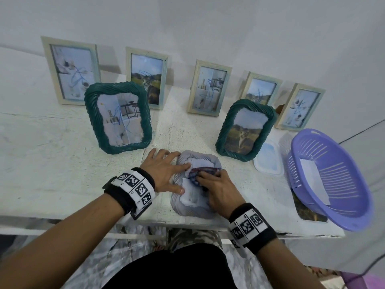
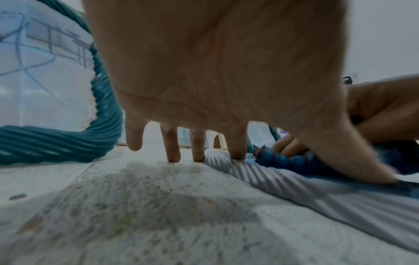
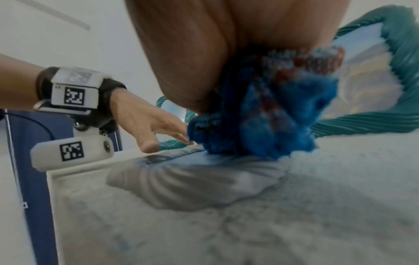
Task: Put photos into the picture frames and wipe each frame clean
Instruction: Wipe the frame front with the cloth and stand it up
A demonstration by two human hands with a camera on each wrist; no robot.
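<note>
A grey ribbed picture frame lies flat near the table's front edge. My left hand presses on its left side with straight, spread fingers; the fingertips touch the frame and the table. My right hand grips a bunched blue and red cloth and holds it down on the middle of the frame. In the right wrist view the cloth hangs from my right hand onto the frame. What the frame holds is hidden by hands and cloth.
Two green twisted frames stand just behind my hands. Several pale wooden frames line the wall. A purple basket with a paper in it sits at the right, beside a clear plastic sheet.
</note>
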